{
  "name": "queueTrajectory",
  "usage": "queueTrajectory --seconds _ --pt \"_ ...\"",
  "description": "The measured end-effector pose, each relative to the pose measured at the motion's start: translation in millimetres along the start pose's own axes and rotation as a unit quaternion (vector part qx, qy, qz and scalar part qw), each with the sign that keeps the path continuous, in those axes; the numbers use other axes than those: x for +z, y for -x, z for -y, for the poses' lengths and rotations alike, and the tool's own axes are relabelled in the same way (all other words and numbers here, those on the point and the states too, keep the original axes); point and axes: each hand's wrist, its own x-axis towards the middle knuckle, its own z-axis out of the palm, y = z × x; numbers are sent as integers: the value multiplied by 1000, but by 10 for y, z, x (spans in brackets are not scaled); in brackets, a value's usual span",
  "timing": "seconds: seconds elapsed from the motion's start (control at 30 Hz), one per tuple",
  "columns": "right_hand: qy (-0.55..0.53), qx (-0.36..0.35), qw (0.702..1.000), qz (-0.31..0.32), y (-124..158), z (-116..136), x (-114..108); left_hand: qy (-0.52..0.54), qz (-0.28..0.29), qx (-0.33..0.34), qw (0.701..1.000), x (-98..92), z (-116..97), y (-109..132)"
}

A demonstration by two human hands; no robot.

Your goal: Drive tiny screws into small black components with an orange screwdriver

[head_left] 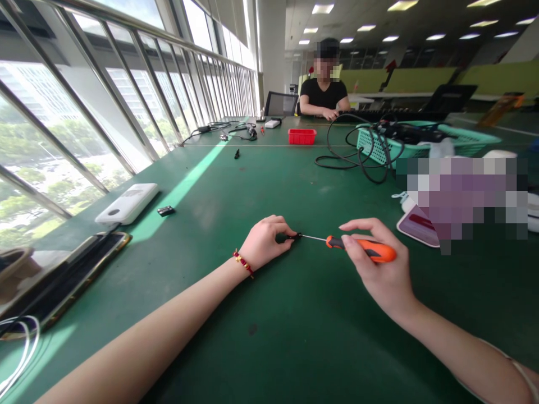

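Note:
My left hand (269, 241) rests low over the green table (236, 348), thumb and fingers pinched on a small black part (298, 235). What kind of part it is cannot be made out. From the right, a screwdriver (381, 251) with an orange and black handle lies nearly level, its thin metal shaft pointing left. Its tip meets the small black part or ends right beside it. The handle sits in my right hand (383, 269), held between thumb and fingers, with the index finger raised above it. The palm side of the grip is partly hidden.
At left lie a white power bank (128, 203), a small black piece (165, 211) and a phone (84, 269). Further back are a red bin (302, 137), black cables (337, 163) and a teal basket (379, 147). A person (324, 92) sits across the table.

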Motion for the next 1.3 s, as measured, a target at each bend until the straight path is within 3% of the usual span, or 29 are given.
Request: queueTrajectory --seconds 0.13,0.4,0.67,0.8,0.97,1.07,1.3 --pt "-15 -30 998 -51 -12 -26 38 -2 1 -5 1000 -4 -11 -6" --pt "21 -29 999 7 -5 18 -14 1 1 -6 1000 10 -11 -15" --pt "69 -108 991 -26 -16 -101 -52 31 14 -38 999 12 16 -13" --pt "82 -107 989 62 -49 -200 18 65 33 -52 996 -17 16 -26" --pt "146 -10 977 153 -87 -330 157 85 43 -40 995 -50 -9 -35" --pt "177 11 969 171 -129 -378 265 85 46 -31 995 -49 -9 -31" --pt "252 -33 947 197 -194 -361 401 102 41 -31 993 -31 25 -25"
